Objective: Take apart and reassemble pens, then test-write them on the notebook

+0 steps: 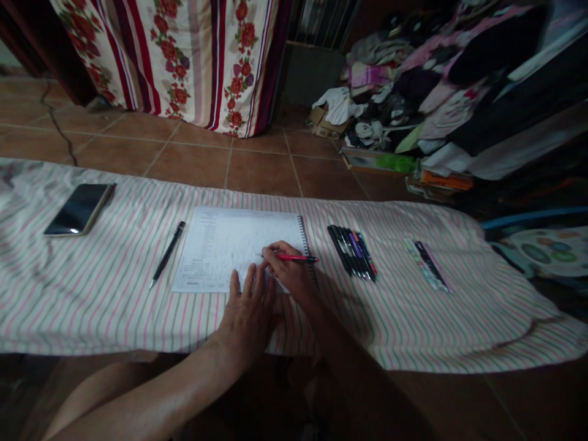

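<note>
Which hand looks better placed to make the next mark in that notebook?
Probably the right hand: it holds the red pen, tip over the notebook. The left hand holds no pen; it rests across the notebook's near edge.

Had notebook (234, 236) below right hand (285, 264), pen (168, 254) then phone (79, 209) left of that grip, bunch of pens (353, 251) to its right.

Held the bare left forearm (188, 375) and bare right forearm (351, 349) across the near edge of the white, pink-and-grey-striped cloth (413, 324). Rested the bare left hand (249, 307) palm down, fingers slightly apart; curled the bare right hand (287, 267) beside it, fingertips pinched.
</note>
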Available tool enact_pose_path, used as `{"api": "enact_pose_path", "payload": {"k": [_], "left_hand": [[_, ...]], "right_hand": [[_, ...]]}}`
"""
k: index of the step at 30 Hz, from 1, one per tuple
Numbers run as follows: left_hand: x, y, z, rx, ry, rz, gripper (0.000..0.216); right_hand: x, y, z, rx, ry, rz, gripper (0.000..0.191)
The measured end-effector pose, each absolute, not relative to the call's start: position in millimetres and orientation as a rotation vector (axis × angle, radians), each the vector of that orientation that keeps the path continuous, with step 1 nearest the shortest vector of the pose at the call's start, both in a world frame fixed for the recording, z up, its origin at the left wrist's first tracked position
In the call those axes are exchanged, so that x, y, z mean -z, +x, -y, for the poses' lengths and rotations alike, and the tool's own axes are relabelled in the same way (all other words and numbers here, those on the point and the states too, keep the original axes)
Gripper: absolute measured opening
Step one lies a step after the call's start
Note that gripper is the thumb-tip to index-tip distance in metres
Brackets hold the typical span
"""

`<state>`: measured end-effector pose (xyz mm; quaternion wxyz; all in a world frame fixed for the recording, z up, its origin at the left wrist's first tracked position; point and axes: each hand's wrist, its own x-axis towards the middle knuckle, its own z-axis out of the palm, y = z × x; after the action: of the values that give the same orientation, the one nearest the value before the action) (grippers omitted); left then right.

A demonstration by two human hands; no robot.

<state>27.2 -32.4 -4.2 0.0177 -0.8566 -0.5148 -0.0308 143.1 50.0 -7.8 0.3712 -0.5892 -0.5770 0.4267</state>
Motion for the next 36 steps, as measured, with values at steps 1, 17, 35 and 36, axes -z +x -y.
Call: {"api": "enact_pose_path", "payload": {"k": [1,17,35,36], "left_hand": [[3,27,32,0.097,-2.663,1.585,0.058],[4,26,30,0.107,-2.632,1.543,0.054],[2,25,28,0.100,-2.616,1.503,0.048],[2,25,28,0.097,-2.617,1.505,0.049]], "right_hand": [[8,143,-50,-1.117,-1.493,1.445,0.025],[5,146,-41,-1.136,-1.411,1.373,0.026],[2,145,-41,-1.051,-1.444,1.290,0.028],[3,145,-41,-1.045,-1.446,1.299,0.028]]}}
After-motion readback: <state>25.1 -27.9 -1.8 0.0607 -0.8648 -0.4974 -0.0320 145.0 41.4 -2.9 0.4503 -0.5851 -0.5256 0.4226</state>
